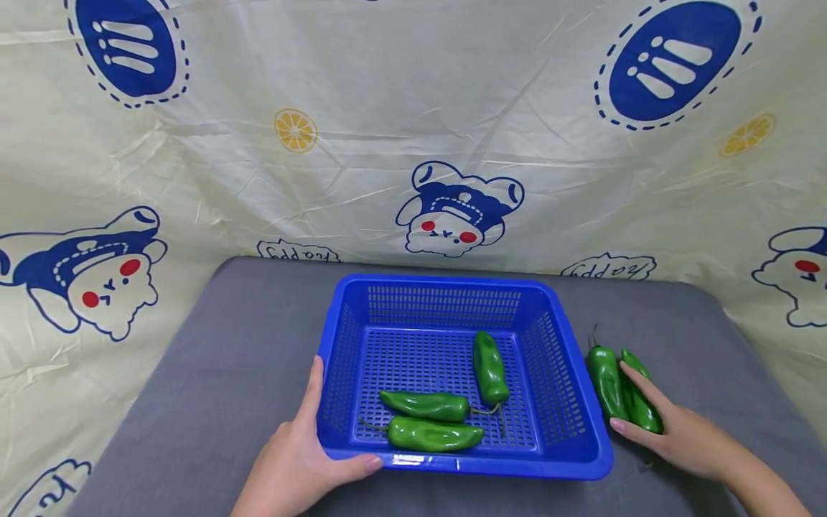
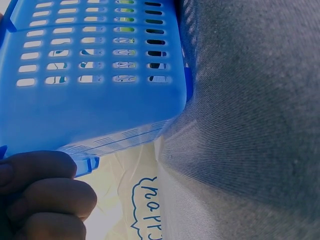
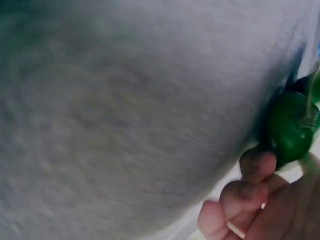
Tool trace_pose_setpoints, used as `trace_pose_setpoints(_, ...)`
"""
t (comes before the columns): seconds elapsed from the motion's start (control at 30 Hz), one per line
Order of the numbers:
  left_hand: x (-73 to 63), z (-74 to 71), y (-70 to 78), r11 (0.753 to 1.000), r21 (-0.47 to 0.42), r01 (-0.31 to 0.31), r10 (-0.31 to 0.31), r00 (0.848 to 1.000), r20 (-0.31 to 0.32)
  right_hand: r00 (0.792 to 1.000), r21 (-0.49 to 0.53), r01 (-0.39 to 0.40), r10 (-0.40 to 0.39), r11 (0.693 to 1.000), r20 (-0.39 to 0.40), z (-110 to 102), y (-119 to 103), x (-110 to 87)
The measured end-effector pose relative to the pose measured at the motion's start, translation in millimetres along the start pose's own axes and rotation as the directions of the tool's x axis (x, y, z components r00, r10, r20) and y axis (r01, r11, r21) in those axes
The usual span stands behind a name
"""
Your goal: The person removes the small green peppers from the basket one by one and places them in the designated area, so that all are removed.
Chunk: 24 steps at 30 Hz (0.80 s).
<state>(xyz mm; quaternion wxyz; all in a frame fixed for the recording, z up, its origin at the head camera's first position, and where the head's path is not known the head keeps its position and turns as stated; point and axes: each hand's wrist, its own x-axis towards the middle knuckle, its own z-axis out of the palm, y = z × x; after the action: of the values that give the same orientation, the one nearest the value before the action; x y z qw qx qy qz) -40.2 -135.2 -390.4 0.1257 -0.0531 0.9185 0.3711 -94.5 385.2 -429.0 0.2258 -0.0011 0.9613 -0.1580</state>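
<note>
A blue plastic basket [image 1: 446,467] with slotted walls sits in the middle of the grey table, three green peppers inside. Two of them, a front pepper [image 1: 436,435] and one just behind it [image 1: 423,406], lie crosswise; the third pepper [image 1: 491,370] points away at the right. My left hand [image 1: 291,452] grips the basket's front left corner, thumb along the front rim. Right of the basket, my right hand [image 1: 685,434] holds a green pepper [image 1: 642,413] between thumb and fingers. Another pepper [image 1: 605,380] lies against it on the left, beside the basket wall.
A grey cloth [image 1: 258,337] covers the table. Behind it and at both sides hangs a pale printed curtain [image 1: 362,208] with cartoon figures, reaching down to the table's back edge.
</note>
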Motion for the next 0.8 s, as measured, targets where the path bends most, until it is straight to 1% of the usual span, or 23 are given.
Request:
trace_pose_setpoints(0.1,0.1,-0.1,0.1,1.000,0.001,-0.002,0.002,1.000,0.000,0.998,-0.031,-0.055,0.056,0.998,0.039,-7,-1,0.3)
trace_pose_setpoints(0.17,-0.1,-0.2,0.0,1.000,0.006,-0.008,0.008,1.000,-0.004,0.996,-0.063,-0.082,0.084,0.995,0.038,-16,-3,0.2)
trace_pose_setpoints(0.23,-0.2,-0.3,-0.2,1.000,0.010,-0.011,0.011,1.000,-0.008,0.997,-0.086,-0.073,0.072,0.994,-0.019,-23,-8,-1.8)
trace_pose_setpoints(0.27,-0.3,-0.2,-0.3,1.000,0.011,-0.013,0.013,1.000,-0.010,0.997,-0.080,-0.062,0.058,0.995,-0.051,-27,-12,-3.3)
trace_pose_setpoints(0.3,-0.3,-0.1,-0.4,1.000,0.011,-0.014,0.015,1.000,-0.011,0.995,-0.066,-0.033,0.027,0.997,-0.097,-31,-17,-4.6)
trace_pose_setpoints(0.33,-0.4,-0.2,-0.5,1.000,0.011,-0.015,0.015,1.000,-0.012,0.989,-0.055,0.001,-0.010,0.998,-0.150,-34,-23,-5.9)
trace_pose_setpoints(0.37,-0.5,-0.1,-0.5,1.000,0.009,-0.016,0.016,1.000,-0.012,0.977,-0.045,0.047,-0.055,0.998,-0.206,-37,-30,-7.0)
trace_pose_setpoints(0.43,-0.7,0.0,-0.5,1.000,0.005,-0.015,0.015,1.000,-0.010,0.941,-0.034,0.144,-0.147,0.989,-0.306,-43,-47,-8.6)
trace_pose_setpoints(0.47,-0.8,0.1,-0.6,1.000,0.005,-0.016,0.016,1.000,-0.012,0.919,-0.032,0.195,-0.194,0.980,-0.344,-46,-55,-9.2)
trace_pose_setpoints(0.5,-1.0,0.2,-0.7,1.000,0.005,-0.016,0.016,1.000,-0.013,0.892,-0.043,0.244,-0.242,0.969,-0.382,-49,-65,-9.4)
trace_pose_setpoints(0.57,-1.1,0.3,-0.6,1.000,0.002,-0.017,0.017,1.000,-0.013,0.851,-0.060,0.321,-0.315,0.945,-0.419,-54,-84,-10.2)
trace_pose_setpoints(0.6,-1.1,0.3,-0.6,1.000,0.002,-0.017,0.017,1.000,-0.013,0.839,-0.068,0.349,-0.344,0.935,-0.422,-56,-94,-10.4)
trace_pose_setpoints(0.67,-1.0,0.4,-0.4,1.000,0.001,-0.020,0.020,1.000,-0.017,0.819,-0.089,0.394,-0.393,0.915,-0.417,-59,-113,-10.7)
trace_pose_setpoints(0.8,-0.7,0.7,0.2,1.000,-0.003,-0.025,0.025,0.999,-0.019,0.810,-0.160,0.429,-0.457,0.889,-0.366,-65,-146,-10.9)
